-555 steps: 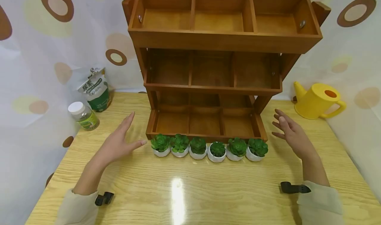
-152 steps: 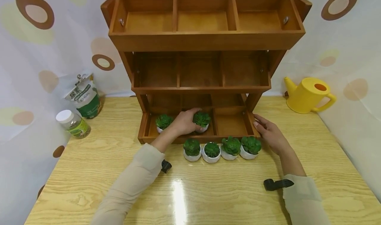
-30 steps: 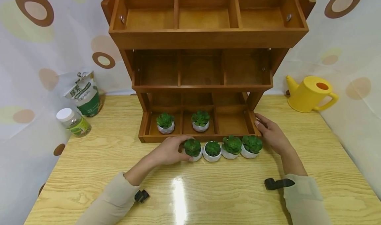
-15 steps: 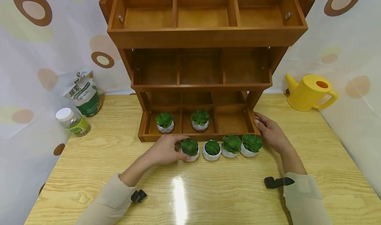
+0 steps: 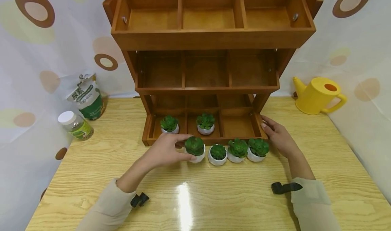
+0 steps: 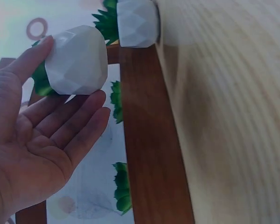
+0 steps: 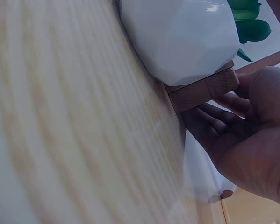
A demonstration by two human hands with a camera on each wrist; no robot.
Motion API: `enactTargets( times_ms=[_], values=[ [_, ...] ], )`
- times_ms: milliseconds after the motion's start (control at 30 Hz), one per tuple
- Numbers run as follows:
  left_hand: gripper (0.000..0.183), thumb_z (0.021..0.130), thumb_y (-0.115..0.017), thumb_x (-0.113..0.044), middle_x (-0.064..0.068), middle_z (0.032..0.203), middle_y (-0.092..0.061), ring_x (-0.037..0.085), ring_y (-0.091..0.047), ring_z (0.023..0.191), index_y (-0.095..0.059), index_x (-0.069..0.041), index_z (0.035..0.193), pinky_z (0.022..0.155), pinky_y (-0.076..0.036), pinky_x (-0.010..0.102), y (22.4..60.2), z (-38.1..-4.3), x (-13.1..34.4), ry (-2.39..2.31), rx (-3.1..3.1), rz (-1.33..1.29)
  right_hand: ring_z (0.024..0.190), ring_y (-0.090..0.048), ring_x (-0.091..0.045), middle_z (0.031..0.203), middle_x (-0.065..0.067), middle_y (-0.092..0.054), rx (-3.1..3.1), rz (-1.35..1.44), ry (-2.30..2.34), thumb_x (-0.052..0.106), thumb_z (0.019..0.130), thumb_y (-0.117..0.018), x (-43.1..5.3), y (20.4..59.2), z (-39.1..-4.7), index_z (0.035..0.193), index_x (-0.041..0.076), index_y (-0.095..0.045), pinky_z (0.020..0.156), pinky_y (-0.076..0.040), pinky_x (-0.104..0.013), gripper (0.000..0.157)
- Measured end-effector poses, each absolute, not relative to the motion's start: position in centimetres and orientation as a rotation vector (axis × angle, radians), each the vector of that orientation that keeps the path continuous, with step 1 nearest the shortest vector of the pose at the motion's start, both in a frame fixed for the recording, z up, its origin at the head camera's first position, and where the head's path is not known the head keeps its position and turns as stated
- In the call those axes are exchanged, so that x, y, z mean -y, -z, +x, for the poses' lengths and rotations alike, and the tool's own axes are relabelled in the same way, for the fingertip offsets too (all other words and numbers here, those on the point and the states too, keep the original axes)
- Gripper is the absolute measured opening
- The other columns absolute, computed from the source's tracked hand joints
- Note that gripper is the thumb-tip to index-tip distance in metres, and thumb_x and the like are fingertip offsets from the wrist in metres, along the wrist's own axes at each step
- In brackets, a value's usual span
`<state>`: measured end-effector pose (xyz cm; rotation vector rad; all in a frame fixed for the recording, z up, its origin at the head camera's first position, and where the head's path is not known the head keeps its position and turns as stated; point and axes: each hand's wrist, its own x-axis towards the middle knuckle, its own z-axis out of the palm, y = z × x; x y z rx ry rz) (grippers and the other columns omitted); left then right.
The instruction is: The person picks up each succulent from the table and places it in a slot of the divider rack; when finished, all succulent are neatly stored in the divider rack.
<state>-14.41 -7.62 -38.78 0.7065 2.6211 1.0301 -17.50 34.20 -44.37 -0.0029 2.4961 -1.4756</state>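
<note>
One faceted white pot (image 6: 79,60), prob. ceramic, in L hand (image 5: 166,151).

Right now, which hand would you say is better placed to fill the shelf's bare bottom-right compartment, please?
Probably the left hand: it grips a potted succulent in front of the shelf, while the right hand holds the shelf's right end, with no plant.

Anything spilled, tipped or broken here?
Nothing stands out: the two plants in the bottom tier and three tabletop plants stand upright, the pot in the left hand looks intact, and no spill shows.
</note>
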Motion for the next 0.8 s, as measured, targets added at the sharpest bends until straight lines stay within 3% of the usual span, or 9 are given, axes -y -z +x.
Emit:
enactTargets(
  times_ms=[133, 267, 433, 567, 800],
  values=[
    [0.067, 0.078, -0.086, -0.045, -0.002, 0.125, -0.073, 0.019, -0.068, 0.116, -0.066, -0.021, 0.137, 0.114, -0.040, 0.053, 38.1, -14.4, 7.6, -1.026, -2.656, 0.709, 0.145, -0.041, -0.040, 0.164, -0.023, -0.029, -2.493, -0.005, 1.478, 0.042, 0.111, -0.031, -34.3, 44.4, -17.5, 0.165, 0.014, -0.011, 0.109, -0.047, -0.032, 0.063],
    [0.065, 0.077, -0.086, -0.044, -0.003, 0.124, -0.073, 0.016, -0.068, 0.115, -0.067, -0.021, 0.135, 0.098, -0.054, 0.042, 37.6, -14.7, 7.4, -1.070, -2.664, 0.727, 0.144, -0.043, -0.040, 0.164, -0.022, -0.030, -2.474, -0.005, 1.499, 0.042, 0.111, -0.030, -34.3, 44.5, -17.5, 0.165, 0.016, -0.010, 0.099, -0.049, -0.016, 0.063],
    [0.065, 0.078, -0.086, -0.045, -0.003, 0.123, -0.074, 0.015, -0.069, 0.109, -0.067, -0.021, 0.136, 0.092, -0.056, 0.039, 37.0, -15.2, 6.8, -1.104, -2.674, 0.722, 0.144, -0.043, -0.040, 0.164, -0.023, -0.030, -2.472, -0.009, 1.508, 0.042, 0.111, -0.031, -34.4, 44.5, -17.5, 0.165, 0.016, -0.011, 0.092, -0.047, -0.008, 0.063],
    [0.068, 0.079, -0.085, -0.045, -0.001, 0.125, -0.073, 0.014, -0.070, 0.106, -0.064, -0.021, 0.139, 0.090, -0.057, 0.037, 36.5, -15.8, 6.1, -1.125, -2.672, 0.725, 0.145, -0.041, -0.040, 0.164, -0.022, -0.030, -2.488, -0.011, 1.490, 0.043, 0.111, -0.031, -34.4, 44.4, -17.5, 0.165, 0.014, -0.011, 0.101, -0.049, -0.016, 0.064],
    [0.066, 0.080, -0.084, -0.044, -0.001, 0.125, -0.073, 0.019, -0.069, 0.112, -0.065, -0.020, 0.139, 0.095, -0.056, 0.039, 36.1, -17.0, 4.8, -1.173, -2.667, 0.757, 0.147, -0.038, -0.040, 0.165, -0.021, -0.028, -2.491, 0.003, 1.480, 0.043, 0.111, -0.032, -34.3, 44.3, -17.5, 0.165, 0.013, -0.011, 0.114, -0.041, -0.044, 0.065]
  ],
)
